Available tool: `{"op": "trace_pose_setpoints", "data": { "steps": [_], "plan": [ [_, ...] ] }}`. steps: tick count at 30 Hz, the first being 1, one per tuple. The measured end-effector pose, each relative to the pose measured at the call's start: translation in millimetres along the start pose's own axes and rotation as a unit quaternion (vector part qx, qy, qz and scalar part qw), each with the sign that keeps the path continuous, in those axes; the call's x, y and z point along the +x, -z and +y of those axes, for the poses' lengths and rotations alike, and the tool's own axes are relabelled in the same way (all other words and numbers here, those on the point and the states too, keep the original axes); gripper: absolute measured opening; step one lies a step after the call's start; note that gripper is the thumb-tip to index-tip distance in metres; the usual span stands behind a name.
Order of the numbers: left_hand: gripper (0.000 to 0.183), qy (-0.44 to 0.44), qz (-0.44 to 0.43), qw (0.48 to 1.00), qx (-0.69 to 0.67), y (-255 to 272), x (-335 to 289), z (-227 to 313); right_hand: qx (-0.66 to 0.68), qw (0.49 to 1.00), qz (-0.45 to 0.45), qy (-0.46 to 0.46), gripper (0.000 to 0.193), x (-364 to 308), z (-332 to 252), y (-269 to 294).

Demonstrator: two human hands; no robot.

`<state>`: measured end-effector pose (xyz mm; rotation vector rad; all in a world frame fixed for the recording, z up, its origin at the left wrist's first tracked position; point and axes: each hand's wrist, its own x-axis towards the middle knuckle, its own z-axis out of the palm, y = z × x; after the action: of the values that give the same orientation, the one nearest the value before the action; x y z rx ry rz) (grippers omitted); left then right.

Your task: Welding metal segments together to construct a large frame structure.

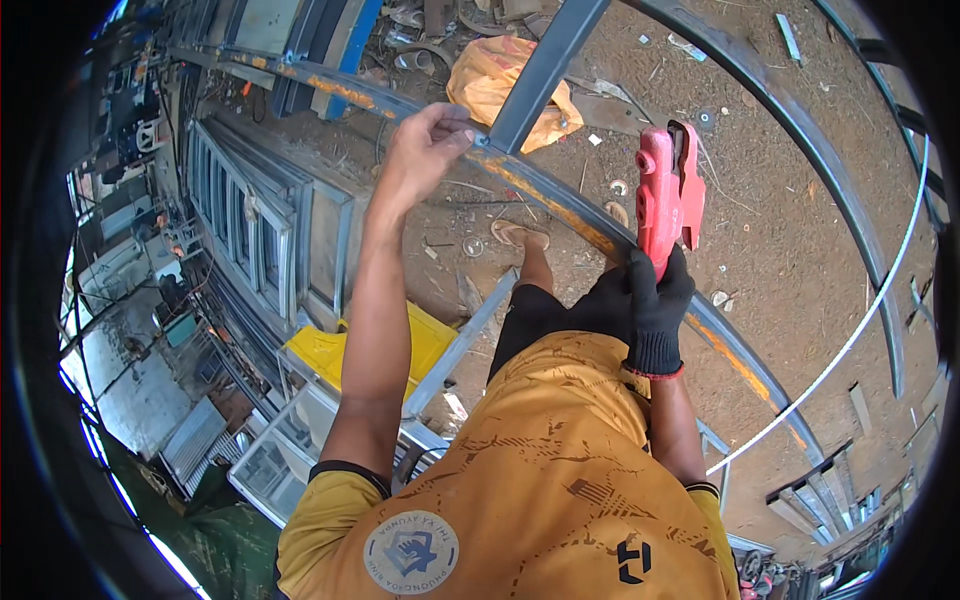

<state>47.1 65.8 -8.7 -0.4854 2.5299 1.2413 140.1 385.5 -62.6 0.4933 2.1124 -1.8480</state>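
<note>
My bare left hand (428, 145) is at the joint where a dark square steel bar (550, 75) meets a long curved steel tube (545, 192). Its fingers are loosely bent and a little apart, with the fingertips at the joint and nothing visible held. Orange-brown rust patches run along the curved tube. In my right hand (660, 300), covered by a black knitted glove, is a red angle grinder (660, 195). The fingers wrap around its lower body, and its head and guard point up, away from me. The grinder is held over the curved tube.
A second curved steel tube (800, 130) arcs on the right, and a white cord (860, 345) crosses there. An orange sack (490, 75) lies on the dirt ground beyond the joint. Metal frames (250, 225) and a yellow plastic piece (430, 345) are at left.
</note>
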Motion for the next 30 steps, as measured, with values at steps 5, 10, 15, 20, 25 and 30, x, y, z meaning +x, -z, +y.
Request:
{"op": "trace_pose_setpoints", "data": {
  "steps": [5,10,15,20,25,30],
  "plan": [
    [0.041,-0.032,-0.026,0.998,0.052,-29.7,73.8,-7.8,0.006,0.998,0.034,0.059,0.028,-4.9,-3.6,-6.1],
    [0.047,0.006,-0.100,0.995,0.017,-53.0,111.4,7.5,0.011,0.999,0.040,0.023,0.026,-7.6,-9.5,-5.7],
    [0.048,0.088,-0.186,0.977,-0.051,-58.0,117.3,14.2,0.003,1.000,0.011,-0.001,0.029,-5.6,-8.3,-3.4],
    [0.044,0.077,-0.174,0.981,-0.029,-61.5,111.9,20.7,0.002,1.000,0.008,0.007,0.027,-4.3,0.9,-3.2],
    [0.045,0.071,-0.133,0.988,0.004,-69.1,110.4,11.4,-0.022,0.999,0.035,0.032,0.025,-4.8,-10.6,-6.0],
    [0.053,0.040,-0.090,0.994,0.048,-70.4,104.8,9.4,-0.028,0.998,0.018,0.049,0.028,-2.8,11.1,-6.4]
  ]
}}
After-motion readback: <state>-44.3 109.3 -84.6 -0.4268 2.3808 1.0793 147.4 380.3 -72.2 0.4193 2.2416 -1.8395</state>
